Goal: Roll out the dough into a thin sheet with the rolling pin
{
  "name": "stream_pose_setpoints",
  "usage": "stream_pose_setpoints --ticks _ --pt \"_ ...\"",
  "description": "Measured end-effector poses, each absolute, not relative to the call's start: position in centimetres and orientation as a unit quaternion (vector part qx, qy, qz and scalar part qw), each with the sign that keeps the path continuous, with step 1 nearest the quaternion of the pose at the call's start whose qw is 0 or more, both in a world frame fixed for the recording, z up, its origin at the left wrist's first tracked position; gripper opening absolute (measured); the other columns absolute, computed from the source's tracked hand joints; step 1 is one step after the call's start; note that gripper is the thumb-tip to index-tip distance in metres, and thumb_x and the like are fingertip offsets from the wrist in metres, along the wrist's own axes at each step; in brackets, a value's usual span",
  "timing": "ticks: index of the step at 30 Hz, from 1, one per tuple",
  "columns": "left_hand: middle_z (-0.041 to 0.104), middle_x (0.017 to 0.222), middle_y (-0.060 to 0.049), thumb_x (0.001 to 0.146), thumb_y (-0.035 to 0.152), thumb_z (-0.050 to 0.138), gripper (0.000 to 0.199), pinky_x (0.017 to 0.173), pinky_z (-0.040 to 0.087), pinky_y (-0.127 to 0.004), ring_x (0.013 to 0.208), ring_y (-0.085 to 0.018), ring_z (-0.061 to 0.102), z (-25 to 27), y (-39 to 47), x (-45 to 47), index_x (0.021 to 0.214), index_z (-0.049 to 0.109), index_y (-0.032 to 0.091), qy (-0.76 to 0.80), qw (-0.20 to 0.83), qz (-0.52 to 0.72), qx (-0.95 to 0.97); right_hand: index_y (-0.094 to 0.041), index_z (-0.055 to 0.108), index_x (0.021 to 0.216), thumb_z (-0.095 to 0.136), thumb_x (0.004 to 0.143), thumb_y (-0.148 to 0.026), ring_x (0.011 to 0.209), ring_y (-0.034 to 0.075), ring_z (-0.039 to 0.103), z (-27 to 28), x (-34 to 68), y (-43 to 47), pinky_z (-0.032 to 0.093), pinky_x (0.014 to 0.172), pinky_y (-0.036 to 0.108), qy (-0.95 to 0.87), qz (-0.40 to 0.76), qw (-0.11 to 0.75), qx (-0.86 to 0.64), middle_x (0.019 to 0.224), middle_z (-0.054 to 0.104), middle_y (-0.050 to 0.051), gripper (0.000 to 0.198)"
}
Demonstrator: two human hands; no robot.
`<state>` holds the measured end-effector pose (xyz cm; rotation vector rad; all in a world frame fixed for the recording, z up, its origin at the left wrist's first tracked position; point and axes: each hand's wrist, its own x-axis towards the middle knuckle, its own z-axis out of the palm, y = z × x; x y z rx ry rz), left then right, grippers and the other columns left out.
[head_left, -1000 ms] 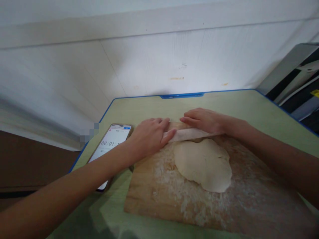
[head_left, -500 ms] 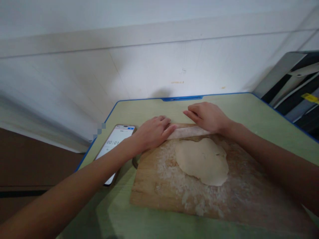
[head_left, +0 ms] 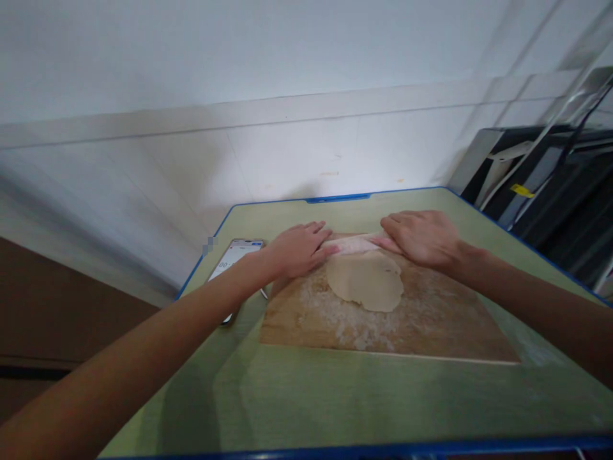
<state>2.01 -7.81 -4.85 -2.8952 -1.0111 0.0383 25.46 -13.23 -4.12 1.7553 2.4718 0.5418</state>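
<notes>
A flour-dusted rolling pin (head_left: 354,243) lies across the far edge of the dough. My left hand (head_left: 299,249) grips its left end, thumb on the near side and fingers over the far side. Round the right end, my right hand (head_left: 421,236) is closed with its thumb along the pin. Just on the near side of the pin, the flat, uneven sheet of dough (head_left: 366,284) rests on a wooden board (head_left: 450,329). Loose flour is scattered on the board near the dough. My hands cover both ends of the pin.
Left of the board, a phone (head_left: 225,263) showing a timer lies partly under my left forearm. The green table (head_left: 287,396) has a blue rim and stands against a white wall (head_left: 287,153). Dark items with a yellow tag (head_left: 522,190) stand beyond its right edge.
My right hand has come down and closed on the right end of the rolling pin. The pin now sits at the dough's far edge. The camera view has shifted, showing the table's near edge.
</notes>
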Motion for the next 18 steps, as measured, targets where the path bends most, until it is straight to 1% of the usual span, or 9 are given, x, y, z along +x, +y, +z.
stream_pose_setpoints --ticks 4,6,8,10,12,14,18 --pt "0.048 0.138 -0.015 0.097 0.051 0.017 0.060 0.104 0.033 -0.034 0.127 -0.023 0.046 -4.1 -9.5 3.4 0.131 0.047 0.011 -0.297 0.007 0.025 -0.955 -0.019 0.059 0.081 0.021 0.094 -0.053 0.070 0.026 0.064 -4.3 25.8 -17.5 0.028 0.051 0.031 0.772 0.199 0.015 0.604 0.076 0.067 0.011 0.053" --pt "0.050 0.137 -0.015 0.097 0.051 0.017 0.061 0.103 0.035 -0.034 0.124 -0.023 0.049 -4.0 -10.2 4.1 0.131 0.047 0.010 -0.296 -0.014 0.019 -0.955 -0.020 0.059 0.080 0.020 0.094 -0.052 0.067 0.026 0.064 -5.1 25.9 -19.1 0.029 0.050 0.031 0.763 0.190 0.001 0.618 0.073 0.066 0.010 0.052" --pt "0.052 0.135 -0.014 0.096 0.053 0.018 0.061 0.100 0.037 -0.035 0.121 -0.024 0.051 -4.0 -10.3 4.8 0.130 0.048 0.011 -0.312 -0.010 0.001 -0.950 -0.021 0.058 0.081 0.018 0.095 -0.050 0.065 0.026 0.064 -6.0 26.0 -20.1 0.031 0.048 0.032 0.756 0.165 -0.010 0.633 0.072 0.067 0.009 0.051" --pt "0.057 0.128 -0.013 0.096 0.055 0.017 0.060 0.097 0.040 -0.037 0.118 -0.025 0.053 -4.0 -9.9 5.4 0.124 0.052 0.015 -0.331 0.011 -0.019 -0.944 -0.021 0.057 0.082 0.017 0.095 -0.049 0.066 0.026 0.064 -6.7 26.1 -20.2 0.035 0.049 0.033 0.758 0.141 -0.025 0.636 0.075 0.067 0.008 0.051" --pt "0.062 0.120 -0.011 0.096 0.055 0.015 0.061 0.093 0.041 -0.037 0.113 -0.025 0.056 -4.1 -9.3 5.9 0.118 0.056 0.017 -0.338 0.026 -0.027 -0.941 -0.020 0.056 0.082 0.018 0.095 -0.051 0.069 0.026 0.064 -7.3 26.2 -20.0 0.041 0.054 0.035 0.772 0.141 -0.051 0.618 0.080 0.065 0.009 0.051" --pt "0.065 0.112 -0.009 0.095 0.056 0.014 0.062 0.088 0.043 -0.035 0.108 -0.024 0.058 -4.0 -8.7 6.3 0.112 0.059 0.018 -0.335 0.026 -0.019 -0.942 -0.018 0.056 0.084 0.019 0.094 -0.051 0.076 0.027 0.063 -7.9 26.3 -19.6 0.047 0.061 0.037 0.786 0.166 -0.079 0.590 0.086 0.063 0.012 0.051" --pt "0.068 0.104 -0.009 0.095 0.057 0.016 0.060 0.080 0.044 -0.035 0.099 -0.025 0.062 -3.7 -8.4 6.9 0.108 0.061 0.019 -0.350 0.022 0.004 -0.936 -0.015 0.056 0.092 0.022 0.094 -0.050 0.089 0.030 0.061 -8.6 26.7 -19.1 0.051 0.072 0.044 0.798 0.182 -0.116 0.563 0.101 0.062 0.017 0.049"
